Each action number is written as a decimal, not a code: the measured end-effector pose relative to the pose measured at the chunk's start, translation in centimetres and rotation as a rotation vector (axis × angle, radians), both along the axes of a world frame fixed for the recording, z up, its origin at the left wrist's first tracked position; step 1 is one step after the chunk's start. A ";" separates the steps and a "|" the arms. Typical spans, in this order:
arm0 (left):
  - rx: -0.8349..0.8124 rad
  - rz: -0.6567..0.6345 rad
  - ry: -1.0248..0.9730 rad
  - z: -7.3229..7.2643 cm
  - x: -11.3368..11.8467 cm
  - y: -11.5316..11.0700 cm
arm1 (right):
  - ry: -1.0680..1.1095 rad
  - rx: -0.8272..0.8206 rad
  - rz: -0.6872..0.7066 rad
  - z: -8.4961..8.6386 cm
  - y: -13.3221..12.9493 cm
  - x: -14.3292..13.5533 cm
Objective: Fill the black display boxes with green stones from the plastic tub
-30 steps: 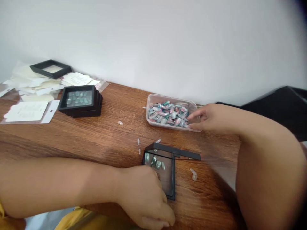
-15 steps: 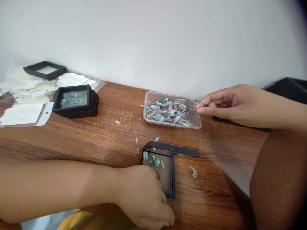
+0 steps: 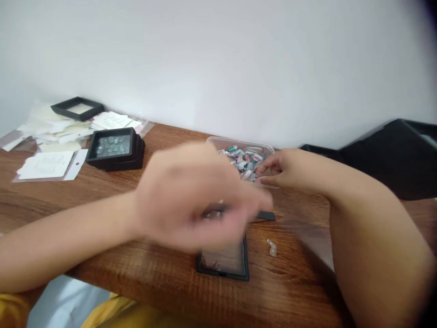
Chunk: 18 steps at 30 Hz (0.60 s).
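My left hand, smeared by motion, is raised over the open black display frame, hiding its upper part and the green press-on nails in it; whether it holds anything does not show. My right hand reaches into the clear plastic tub at its front right corner. Its fingers are pinched together among the loose press-on nails; what lies between them is hidden. Two clear nail pieces lie on the table to the right of the frame.
Stacked black display frames with green nails under the window stand at left. Behind them are white cards, plastic sleeves and another black frame. A black box is at right, by the wall.
My left hand has lifted from the frame's near edge, up and across it. My right hand has moved left and down from the tub's right rim into the nails. The view has shifted slightly.
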State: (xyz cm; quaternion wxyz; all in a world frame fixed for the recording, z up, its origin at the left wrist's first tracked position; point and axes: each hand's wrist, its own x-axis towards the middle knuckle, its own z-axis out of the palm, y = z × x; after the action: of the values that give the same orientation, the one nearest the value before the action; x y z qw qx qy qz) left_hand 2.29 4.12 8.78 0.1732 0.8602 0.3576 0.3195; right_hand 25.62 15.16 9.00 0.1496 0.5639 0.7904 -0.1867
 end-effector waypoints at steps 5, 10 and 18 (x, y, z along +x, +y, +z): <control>0.091 0.021 0.265 2.3 0.2 7.6 | -0.003 0.004 0.075 0.1 -0.1 0.2; -0.059 -0.090 0.576 0.2 2.1 10.3 | 0.039 -0.018 0.099 -0.3 0.2 0.8; -0.125 -0.088 0.600 -2.0 1.9 11.1 | 0.047 -0.054 0.078 -0.9 1.1 1.0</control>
State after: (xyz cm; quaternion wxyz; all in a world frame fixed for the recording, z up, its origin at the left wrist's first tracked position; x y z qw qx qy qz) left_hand 4.19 15.22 6.80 0.1262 0.9185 0.3741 0.0210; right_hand 26.61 16.27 8.09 0.1532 0.5236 0.8099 -0.2153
